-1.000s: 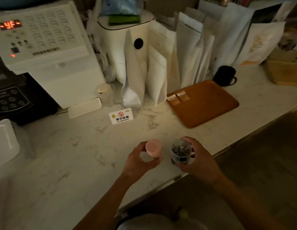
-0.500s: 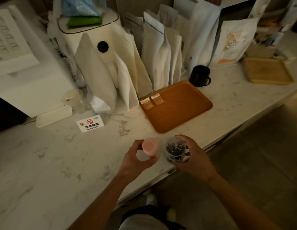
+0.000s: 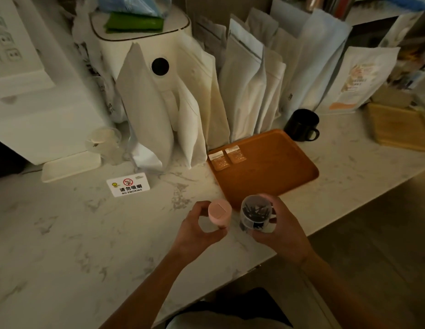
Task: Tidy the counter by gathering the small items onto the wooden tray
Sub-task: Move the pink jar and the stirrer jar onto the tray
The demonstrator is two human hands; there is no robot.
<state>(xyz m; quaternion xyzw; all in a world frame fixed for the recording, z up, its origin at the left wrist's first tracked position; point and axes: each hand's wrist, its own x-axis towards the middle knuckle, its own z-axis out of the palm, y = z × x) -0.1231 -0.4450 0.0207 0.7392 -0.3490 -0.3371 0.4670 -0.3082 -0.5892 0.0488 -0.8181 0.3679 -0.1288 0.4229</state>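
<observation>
— While I carry both at once, my left hand [image 3: 197, 230] curls round the pink container [image 3: 219, 213] and my right hand [image 3: 279, 230] grips the clear jar [image 3: 255, 216]; the wooden tray [image 3: 273, 172] lies just beyond my fingers.

— What might go wrong?

— The jar looks open-topped, so tilting it could spill the dark bits. Setting down blind, I could also crush the two sachets [image 3: 227, 157] at the tray's far corner.
</observation>
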